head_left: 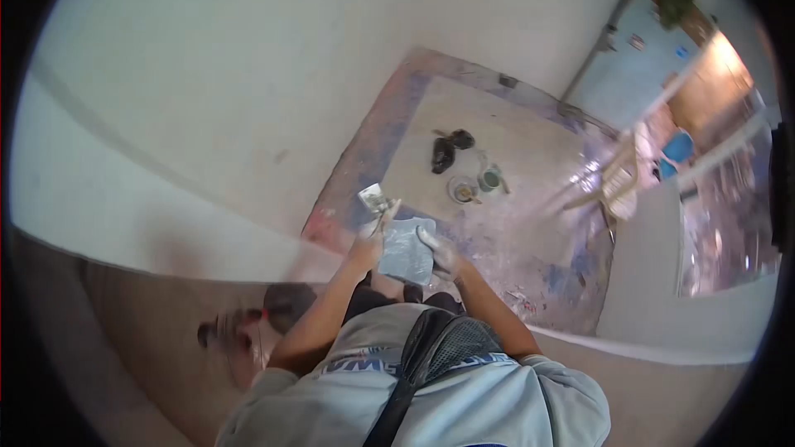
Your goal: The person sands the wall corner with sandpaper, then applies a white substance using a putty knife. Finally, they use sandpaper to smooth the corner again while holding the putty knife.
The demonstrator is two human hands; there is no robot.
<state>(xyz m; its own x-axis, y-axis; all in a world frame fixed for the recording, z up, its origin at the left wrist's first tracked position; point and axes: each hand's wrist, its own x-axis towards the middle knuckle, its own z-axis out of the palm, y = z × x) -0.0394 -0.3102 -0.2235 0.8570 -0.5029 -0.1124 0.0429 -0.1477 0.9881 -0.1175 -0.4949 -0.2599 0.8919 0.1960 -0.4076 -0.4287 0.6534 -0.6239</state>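
My left hand (pixel 370 247) is closed round the handle of a putty knife (pixel 373 197), whose wide, pale-smeared blade points up and away from me. In front of my body is a flat grey board (pixel 407 255) coated with whitish paste. My right hand (pixel 443 253) grips this board by its right edge, with the thumb lying over the face. White residue covers the right fingers and thumb. The putty knife's handle and my left hand overlap the board's left side in this view.
On the floor ahead lie black plastic bags (pixel 451 149), beside an open tub (pixel 463 190) and a green-rimmed container (pixel 491 178). A plastic chair (pixel 619 180) stands at the right, near a pale door (pixel 621 54). A bare wall (pixel 232 91) rises on the left. Blurred items (pixel 236 331) lie lower left.
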